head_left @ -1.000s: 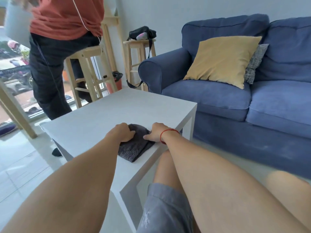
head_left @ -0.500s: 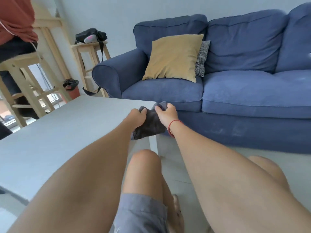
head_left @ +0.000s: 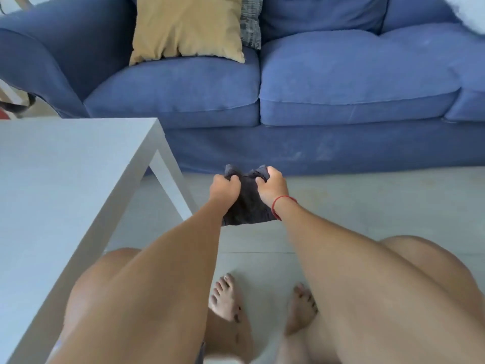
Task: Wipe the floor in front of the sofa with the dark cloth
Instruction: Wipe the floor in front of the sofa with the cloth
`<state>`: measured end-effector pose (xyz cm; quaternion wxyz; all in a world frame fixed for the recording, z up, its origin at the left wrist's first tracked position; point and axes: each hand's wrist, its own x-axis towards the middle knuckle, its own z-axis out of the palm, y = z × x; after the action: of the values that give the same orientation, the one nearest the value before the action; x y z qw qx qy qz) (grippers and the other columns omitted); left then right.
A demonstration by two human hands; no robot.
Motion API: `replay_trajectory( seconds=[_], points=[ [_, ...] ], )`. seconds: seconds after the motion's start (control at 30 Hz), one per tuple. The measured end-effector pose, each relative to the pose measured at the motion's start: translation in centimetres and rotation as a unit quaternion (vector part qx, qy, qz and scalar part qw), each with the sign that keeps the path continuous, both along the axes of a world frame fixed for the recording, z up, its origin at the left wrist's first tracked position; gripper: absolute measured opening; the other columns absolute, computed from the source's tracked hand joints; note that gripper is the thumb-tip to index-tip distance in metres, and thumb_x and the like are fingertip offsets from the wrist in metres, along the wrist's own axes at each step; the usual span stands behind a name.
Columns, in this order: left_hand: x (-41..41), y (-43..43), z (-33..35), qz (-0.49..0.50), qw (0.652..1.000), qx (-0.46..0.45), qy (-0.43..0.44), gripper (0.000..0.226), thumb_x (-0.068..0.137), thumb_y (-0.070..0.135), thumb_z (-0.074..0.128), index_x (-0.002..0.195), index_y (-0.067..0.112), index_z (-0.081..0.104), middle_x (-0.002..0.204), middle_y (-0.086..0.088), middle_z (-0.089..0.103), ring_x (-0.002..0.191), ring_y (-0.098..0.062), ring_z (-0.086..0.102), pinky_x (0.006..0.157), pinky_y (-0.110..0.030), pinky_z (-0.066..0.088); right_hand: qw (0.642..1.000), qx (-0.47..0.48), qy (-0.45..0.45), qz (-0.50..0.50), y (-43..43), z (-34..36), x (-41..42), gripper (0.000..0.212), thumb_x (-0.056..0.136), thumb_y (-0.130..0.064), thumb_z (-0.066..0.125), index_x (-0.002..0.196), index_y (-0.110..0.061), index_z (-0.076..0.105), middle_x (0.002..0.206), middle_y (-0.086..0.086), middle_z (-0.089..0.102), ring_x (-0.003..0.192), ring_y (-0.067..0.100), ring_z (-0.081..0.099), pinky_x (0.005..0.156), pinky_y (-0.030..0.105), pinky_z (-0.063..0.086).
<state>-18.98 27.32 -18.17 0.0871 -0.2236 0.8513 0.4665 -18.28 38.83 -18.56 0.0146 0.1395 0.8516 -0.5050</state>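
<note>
Hanging mid-frame, dark cloth [head_left: 248, 206], fuzzy and crumpled, pinched by left hand [head_left: 225, 185] and right hand [head_left: 270, 187] above pale tiled floor [head_left: 367, 206].

Head camera looks down, probably near floor [head_left: 341, 206].

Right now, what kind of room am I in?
Most likely a home living room: a blue sofa with a yellow cushion, a low white table beside it, and a pale tiled floor.

Open floor [head_left: 367, 206] ahead; table [head_left: 65, 179] left; sofa [head_left: 315, 148] beyond
</note>
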Motion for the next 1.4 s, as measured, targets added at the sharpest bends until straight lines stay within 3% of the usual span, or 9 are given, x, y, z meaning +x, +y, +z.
replay_trajectory(
  seconds=[0.13,0.33,0.47,0.57,0.67,0.8,1.0,1.13,1.4],
  points=[
    [-2.5,0.2,-5.3,-0.013,0.999,-0.012,-0.043,0.042,0.093,0.022,0.04,0.127,-0.002,0.042,0.128,-0.019,0.052,0.117,-0.036,0.05,0.094,-0.038,0.039,0.998,-0.001,-0.064,0.02,0.0,-5.5,-3.0,0.033,0.095,-0.016,0.052,0.125,-0.003,0.053,0.13,0.017,0.059,0.119,0.036,0.055,0.101,0.038,0.044],
    [-6.5,-0.6,-14.0,-0.036,0.995,-0.031,-0.088,0.032,0.091,0.017,0.043,0.12,0.003,0.042,0.118,-0.016,0.054,0.095,-0.03,0.051,0.078,-0.035,0.04,0.993,0.027,-0.112,0.036,0.1,-13.3,-7.3,0.003,0.093,-0.012,0.052,0.094,-0.009,0.05,0.107,0.018,0.06,0.098,0.034,0.057,0.085,0.036,0.045],
    [-8.3,-0.8,-19.8,-0.032,0.99,-0.024,-0.135,0.042,0.092,0.026,0.044,0.128,0.006,0.037,0.126,-0.016,0.052,0.114,-0.033,0.05,0.094,-0.042,0.044,0.983,0.083,-0.162,0.022,-0.2,-18.3,-9.6,0.033,0.097,-0.023,0.048,0.126,-0.006,0.048,0.13,0.018,0.057,0.118,0.037,0.055,0.097,0.043,0.044],
    [-9.4,-2.1,-23.4,-0.031,0.971,-0.12,-0.205,0.063,0.093,0.038,0.038,0.145,0.009,0.02,0.146,-0.015,0.034,0.138,-0.031,0.023,0.112,-0.047,0.024,0.952,0.234,-0.181,0.074,-0.5,-22.5,-9.0,0.058,0.097,-0.038,0.044,0.146,-0.011,0.028,0.153,0.011,0.033,0.136,0.032,0.037,0.11,0.048,0.029],
    [-10.6,-4.3,-26.7,-0.102,0.954,-0.233,-0.157,0.068,0.095,0.04,0.033,0.15,0.01,0.007,0.158,-0.015,0.011,0.146,-0.027,0.001,0.119,-0.045,0.007,0.922,0.324,-0.105,0.186,-1.1,-26.7,-7.9,0.069,0.096,-0.047,0.04,0.153,-0.018,0.015,0.163,0.007,0.008,0.15,0.024,0.011,0.119,0.048,0.011],
    [-12.8,-6.8,-29.8,-0.169,0.932,-0.312,-0.078,0.066,0.096,0.041,0.029,0.151,0.017,0.001,0.159,-0.013,-0.004,0.146,-0.028,-0.007,0.118,-0.043,0.002,0.893,0.346,-0.045,0.284,-2.1,-30.7,-8.1,0.072,0.092,-0.056,0.039,0.154,-0.028,0.014,0.164,0.006,0.005,0.151,0.025,0.005,0.121,0.049,0.007],
    [-14.1,-9.1,-33.3,-0.228,0.912,-0.306,-0.15,0.064,0.095,0.051,0.015,0.148,0.031,-0.015,0.156,-0.004,-0.025,0.144,-0.024,-0.019,0.117,-0.041,-0.008,0.9,0.39,-0.002,0.194,-1.1,-34.1,-9.3,0.056,0.093,-0.038,0.041,0.147,-0.025,0.037,0.158,-0.002,0.031,0.146,0.027,0.028,0.118,0.051,0.019],
    [-14.5,-9.3,-33.5,-0.236,0.917,-0.269,-0.177,0.063,0.095,0.052,0.015,0.146,0.035,-0.019,0.153,0.0,-0.032,0.142,-0.021,-0.026,0.114,-0.039,-0.014,0.905,0.398,-0.032,0.146,-1.4,-34.6,-12.0,0.055,0.096,-0.031,0.036,0.15,-0.021,0.03,0.16,0.0,0.024,0.149,0.027,0.019,0.121,0.046,0.011],
    [-14.5,-9.4,-33.9,-0.227,0.923,-0.268,-0.157,0.063,0.096,0.049,0.015,0.145,0.035,-0.02,0.154,0.0,-0.031,0.141,-0.021,-0.027,0.114,-0.041,-0.015,0.921,0.369,-0.076,0.099,-5.6,-34.0,-20.3,0.064,0.091,-0.065,0.025,0.149,-0.039,0.021,0.163,-0.009,0.009,0.145,0.049,-0.005,0.108,0.071,-0.007]
  ],
)
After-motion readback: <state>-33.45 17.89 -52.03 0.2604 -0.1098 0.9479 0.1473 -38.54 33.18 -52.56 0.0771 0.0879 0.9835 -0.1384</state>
